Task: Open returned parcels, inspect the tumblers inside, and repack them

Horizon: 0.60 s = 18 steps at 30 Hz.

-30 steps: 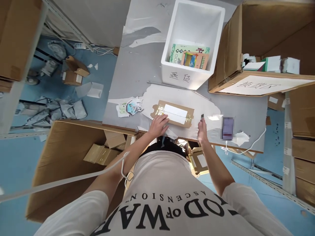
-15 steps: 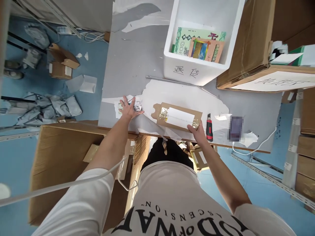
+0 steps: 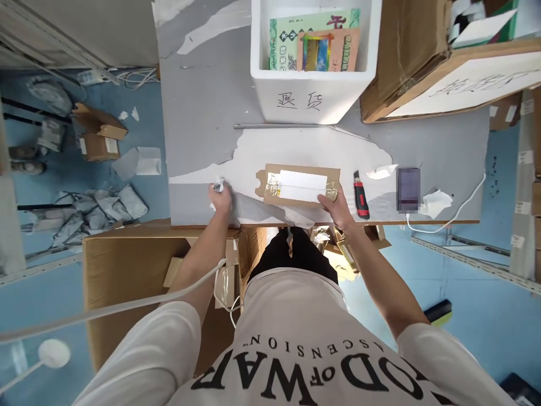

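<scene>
On the left of the table, my left hand (image 3: 220, 198) is closed around crumpled paper (image 3: 218, 185), and white bits of it stick out past the fingers. My right hand (image 3: 337, 208) grips the near right corner of a flat brown cardboard box (image 3: 273, 197), thumb on top. A white label (image 3: 302, 186) and clear tape cover much of the box's upper face, and an end flap sticks out at its left. Just right of that hand lies a red and black utility knife (image 3: 360, 195).
A white foam box (image 3: 313, 98) holding booklets stands at the back, beside a large cardboard carton (image 3: 406, 62). A phone (image 3: 408, 190) on a white cable lies right, near torn paper (image 3: 437, 203). Below the table's left edge is an open carton (image 3: 127, 293).
My left hand was spread flat over the paper scraps and has now closed on them. The right hand keeps its grip on the cardboard box. The camera view has shifted.
</scene>
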Each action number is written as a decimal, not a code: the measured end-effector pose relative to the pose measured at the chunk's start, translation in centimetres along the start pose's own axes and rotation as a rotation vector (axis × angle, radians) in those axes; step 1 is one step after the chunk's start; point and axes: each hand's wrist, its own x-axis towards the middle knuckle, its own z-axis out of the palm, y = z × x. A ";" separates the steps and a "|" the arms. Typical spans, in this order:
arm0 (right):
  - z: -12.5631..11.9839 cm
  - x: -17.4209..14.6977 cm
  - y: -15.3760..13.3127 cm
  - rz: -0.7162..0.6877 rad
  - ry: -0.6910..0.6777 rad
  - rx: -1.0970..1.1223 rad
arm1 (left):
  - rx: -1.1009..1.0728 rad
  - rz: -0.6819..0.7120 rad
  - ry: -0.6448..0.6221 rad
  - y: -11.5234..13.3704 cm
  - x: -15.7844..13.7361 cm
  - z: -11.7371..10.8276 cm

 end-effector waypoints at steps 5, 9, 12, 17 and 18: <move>0.4 -1.4 -0.5 -0.034 -0.031 0.055 | -0.363 -0.066 -0.090 4.3 -4.2 0.7; 0.5 -2.3 -0.4 -0.063 -0.014 0.115 | -0.563 -0.292 -0.374 8.9 -9.4 0.8; -0.6 -4.3 -0.5 -0.098 0.079 0.134 | -0.658 -0.394 -0.590 11.7 -12.8 -0.1; -5.5 -14.4 0.7 -0.146 0.367 0.025 | -0.623 -0.342 -0.877 15.4 -17.6 -1.9; -6.4 -17.1 1.6 -0.131 0.451 0.020 | -0.596 -0.320 -0.959 15.9 -18.9 -1.6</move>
